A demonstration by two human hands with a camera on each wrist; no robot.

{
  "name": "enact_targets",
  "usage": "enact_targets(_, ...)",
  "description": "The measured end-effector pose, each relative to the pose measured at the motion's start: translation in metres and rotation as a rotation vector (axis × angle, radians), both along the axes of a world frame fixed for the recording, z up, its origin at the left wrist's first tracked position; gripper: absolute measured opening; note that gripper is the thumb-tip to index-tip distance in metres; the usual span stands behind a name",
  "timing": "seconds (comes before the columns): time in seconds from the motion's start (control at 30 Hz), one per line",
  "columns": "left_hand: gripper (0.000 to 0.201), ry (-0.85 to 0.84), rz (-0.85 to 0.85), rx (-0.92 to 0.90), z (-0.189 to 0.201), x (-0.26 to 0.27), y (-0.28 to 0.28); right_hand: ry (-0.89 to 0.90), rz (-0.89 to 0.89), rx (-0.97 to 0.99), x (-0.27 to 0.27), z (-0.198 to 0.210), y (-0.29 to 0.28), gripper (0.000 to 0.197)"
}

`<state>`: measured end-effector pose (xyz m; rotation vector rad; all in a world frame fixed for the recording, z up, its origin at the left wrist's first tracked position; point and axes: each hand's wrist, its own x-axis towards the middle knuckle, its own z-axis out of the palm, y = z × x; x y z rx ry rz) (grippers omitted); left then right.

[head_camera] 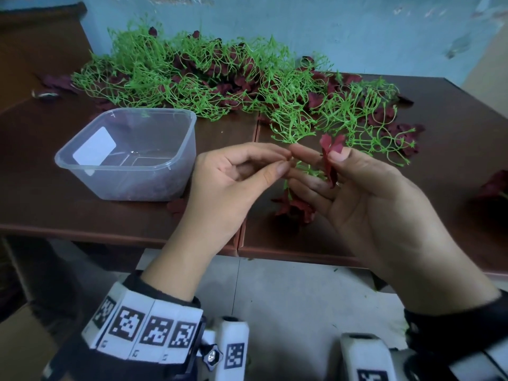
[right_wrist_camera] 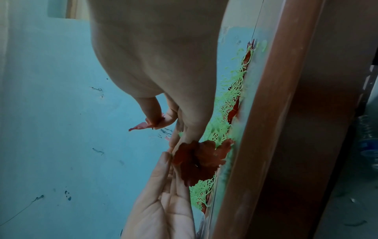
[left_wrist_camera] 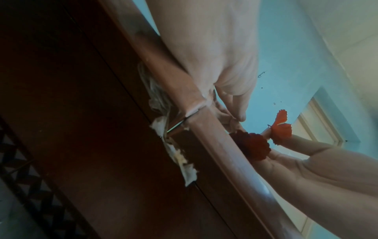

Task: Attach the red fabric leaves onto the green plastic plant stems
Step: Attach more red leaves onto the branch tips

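My right hand [head_camera: 330, 158] pinches a red fabric leaf [head_camera: 331, 145] between thumb and forefinger; the same leaf [left_wrist_camera: 282, 127] [right_wrist_camera: 141, 125] shows in both wrist views. A green plastic stem [head_camera: 306, 170] runs through that hand's fingers. A cluster of red leaves [head_camera: 294, 210] hangs on the stem's lower part. My left hand [head_camera: 286, 162] pinches thumb against forefinger right at the right forefinger's tip, seemingly on the stem's thin end. Both hands hover just above the brown table [head_camera: 357, 243] near its front edge.
A big pile of green stems [head_camera: 192, 78] mixed with red leaves covers the back of the table. A clear plastic tub [head_camera: 137, 185] stands left of my left hand. Loose red leaves lie at the right [head_camera: 492, 185] and by the tub [head_camera: 176, 206].
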<state>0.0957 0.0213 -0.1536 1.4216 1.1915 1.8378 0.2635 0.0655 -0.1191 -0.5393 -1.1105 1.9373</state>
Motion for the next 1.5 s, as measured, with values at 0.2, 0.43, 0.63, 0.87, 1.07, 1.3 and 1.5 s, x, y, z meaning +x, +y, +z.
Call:
enact_targets(0.2, 0.008, 0.186, 0.064, -0.038, 0.000, 0.001, 0.002, -0.010, 0.020, 0.006, 0.000, 0.001, -0.002, 0.012)
enact_targets(0.43, 0.009, 0.451, 0.151, -0.063, -0.001, 0.007, 0.000, 0.028, -0.042, -0.050, -0.004, 0.000, 0.000, 0.014)
enact_targets(0.63, 0.009, 0.415, 0.187, -0.048, 0.000, 0.006, -0.001, 0.040, -0.036, -0.025, 0.000, 0.001, 0.003, 0.010)
enact_targets(0.87, 0.014, 0.158, 0.082, -0.049, 0.003, 0.002, -0.007, 0.022, -0.065, -0.026, -0.001, -0.001, 0.005, 0.018)
enact_targets(1.07, 0.007, 0.104, 0.089, -0.080, 0.003, -0.002, -0.007, 0.037, -0.069, -0.062, -0.001, 0.000, 0.007, 0.008)
enact_targets(1.3, 0.033, 0.177, 0.166, -0.112, -0.005, -0.004, 0.000, 0.065, -0.045, -0.055, -0.003, -0.001, 0.006, 0.019)
enact_targets(1.5, 0.032, 0.195, 0.123, -0.082, -0.001, -0.001, -0.003, 0.068, -0.032, -0.058, -0.003, 0.001, 0.005, 0.018)
